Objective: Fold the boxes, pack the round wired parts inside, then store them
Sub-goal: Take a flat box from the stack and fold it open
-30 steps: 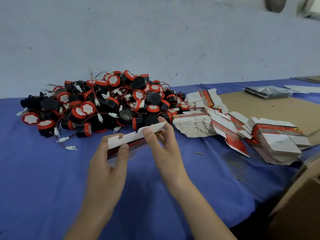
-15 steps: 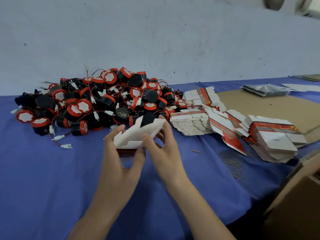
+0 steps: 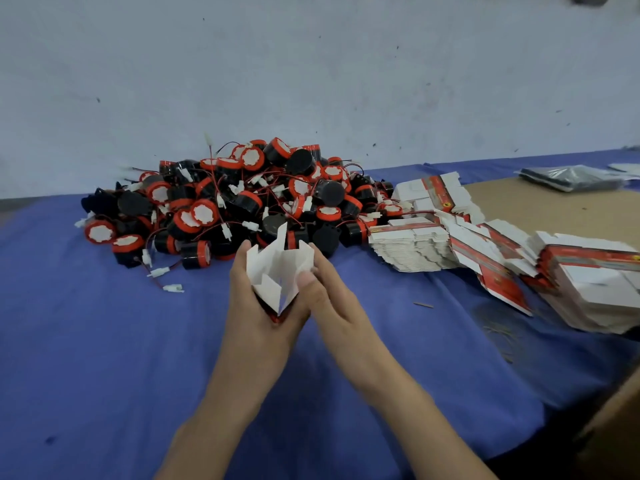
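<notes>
We cradle the half-open box [image 3: 277, 275] in our left hand [image 3: 258, 317], fingers curled round it. Our right hand [image 3: 334, 301] pinches its wall. It is held over the middle of the table [image 3: 104, 341], just before the parts [image 3: 239, 202]. We should square the walls before tucking flaps.

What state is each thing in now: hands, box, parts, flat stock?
box: half-erected, open end up, flaps not closed, no part seen inside.
left hand: grips the box from below.
right hand: pinches the box's right wall.
round wired parts: loose, heaped on the cloth, unpacked.
flat boxes: unfolded, stacked and fanned out.
plastic bag: lying flat, far right.
</notes>
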Tool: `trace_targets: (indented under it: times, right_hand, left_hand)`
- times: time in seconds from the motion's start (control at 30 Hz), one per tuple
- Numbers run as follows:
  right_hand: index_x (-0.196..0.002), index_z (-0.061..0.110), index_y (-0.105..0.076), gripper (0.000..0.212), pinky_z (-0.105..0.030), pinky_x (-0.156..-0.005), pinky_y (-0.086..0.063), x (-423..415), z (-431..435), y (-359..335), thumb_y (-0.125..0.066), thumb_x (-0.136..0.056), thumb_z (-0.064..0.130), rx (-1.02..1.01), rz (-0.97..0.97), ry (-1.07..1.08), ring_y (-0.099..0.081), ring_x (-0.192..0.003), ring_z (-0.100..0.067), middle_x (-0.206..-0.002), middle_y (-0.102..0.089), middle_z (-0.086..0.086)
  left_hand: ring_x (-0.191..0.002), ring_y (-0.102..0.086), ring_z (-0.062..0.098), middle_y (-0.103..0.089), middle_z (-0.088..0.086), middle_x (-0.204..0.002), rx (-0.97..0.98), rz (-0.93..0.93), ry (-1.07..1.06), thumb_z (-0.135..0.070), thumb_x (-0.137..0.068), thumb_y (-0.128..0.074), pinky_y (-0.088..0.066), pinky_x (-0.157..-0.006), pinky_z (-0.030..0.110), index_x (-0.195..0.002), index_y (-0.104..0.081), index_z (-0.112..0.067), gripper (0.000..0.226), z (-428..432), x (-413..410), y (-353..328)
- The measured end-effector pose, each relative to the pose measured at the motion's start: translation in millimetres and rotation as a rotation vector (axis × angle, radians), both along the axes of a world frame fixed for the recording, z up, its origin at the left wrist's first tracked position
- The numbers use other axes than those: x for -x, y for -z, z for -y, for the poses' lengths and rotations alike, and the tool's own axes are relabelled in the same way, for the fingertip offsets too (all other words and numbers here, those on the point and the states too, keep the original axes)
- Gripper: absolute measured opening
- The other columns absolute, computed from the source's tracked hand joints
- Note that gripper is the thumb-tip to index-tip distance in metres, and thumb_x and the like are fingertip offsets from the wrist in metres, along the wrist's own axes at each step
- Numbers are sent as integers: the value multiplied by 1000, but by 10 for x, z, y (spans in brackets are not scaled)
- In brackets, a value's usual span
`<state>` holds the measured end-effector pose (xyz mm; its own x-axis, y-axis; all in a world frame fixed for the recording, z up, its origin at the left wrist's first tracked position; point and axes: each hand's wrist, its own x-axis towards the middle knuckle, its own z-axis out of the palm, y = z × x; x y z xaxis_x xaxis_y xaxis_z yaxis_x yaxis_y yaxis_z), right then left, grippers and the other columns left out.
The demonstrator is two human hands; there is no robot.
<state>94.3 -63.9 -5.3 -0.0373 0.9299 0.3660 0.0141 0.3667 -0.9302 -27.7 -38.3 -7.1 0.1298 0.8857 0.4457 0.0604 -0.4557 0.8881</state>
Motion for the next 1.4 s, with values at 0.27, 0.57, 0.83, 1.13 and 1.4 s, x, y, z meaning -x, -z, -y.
trace_targets:
  times: [0.27, 0.57, 0.83, 1.13, 1.4]
  right_hand:
    - [-129, 62, -51, 51, -12, -96, -48, -193, -65, -57, -41, -82, 79, 83, -27, 126, -55, -126, 6, -139, -58, 26]
    - [-127, 38, -64, 47, -54, -104, -51, -261, -29, -57, -62, -90, 66, 198, -165, -117, -68, -117, -28, -125, -71, -6]
    - [-131, 33, -55, 46, -14, -79, -52, -115, -8, -94, -67, -88, 39, -12, -126, 112, -70, -103, -4, -115, -72, 13]
    - [-148, 41, -42, 44, -19, -107, -42, 64, 60, 61, -49, -105, 39, -115, 204, 129, -42, -140, -5, -152, -41, 23]
    - [-145, 42, -43, 47, -13, -99, -45, 87, 96, 13, -50, -101, 56, -173, 132, 129, -49, -133, -1, -141, -52, 22]
  left_hand:
    - [-103, -69, 6, -72, -14, -115, 164, 193, 160, -42, -83, -75, -55, -73, 15, -117, -64, -43, 36, -37, 165, -119]
    - [-97, -74, 17, -76, -1, -107, 352, 256, 311, -52, -69, -76, -60, -75, 28, -107, -75, -35, 42, -20, 206, -149]
    - [-113, -62, -4, -67, -24, -122, 150, 61, 191, -49, -94, -55, -48, -85, 8, -130, -57, -42, 37, -14, 171, -156]
    - [-98, -72, 10, -73, -5, -110, 177, 128, 241, -52, -73, -68, -55, -71, 15, -128, -57, -24, 62, 74, 133, -152]
    - [-102, -71, 10, -73, -9, -112, 132, 119, 195, -58, -77, -68, -56, -73, 18, -126, -57, -32, 56, 81, 201, -199]
